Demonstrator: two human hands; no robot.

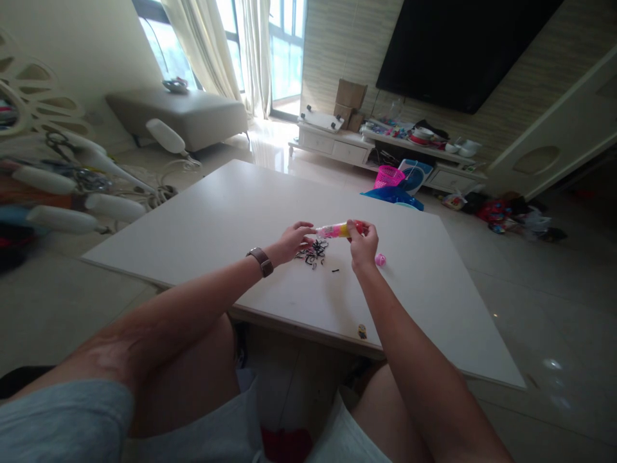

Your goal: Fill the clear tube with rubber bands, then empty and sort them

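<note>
A clear plastic tube (pixel 332 231) with pink, yellow and red contents lies level above the white table (pixel 270 199). My right hand (pixel 365 247) grips its red end between thumb and fingers. At the tube's other end is my left hand (pixel 292 243), fingers stretched out and apart; whether a fingertip touches the tube I cannot tell. Beneath the left fingers lies a loose pile of small black pieces (pixel 313 255), some of them curled. One single black piece (pixel 335 271) sits apart from the pile. To the right of my right hand rests a small pink round object (pixel 380 260).
A small yellow figure (pixel 362 331) lies at the table's near edge. Beyond the table stand a pink basket (pixel 389 176) and a blue bag (pixel 395 196). White lamp-like parts (pixel 166 135) crowd the left side. A low cabinet (pixel 332 148) runs along the far wall.
</note>
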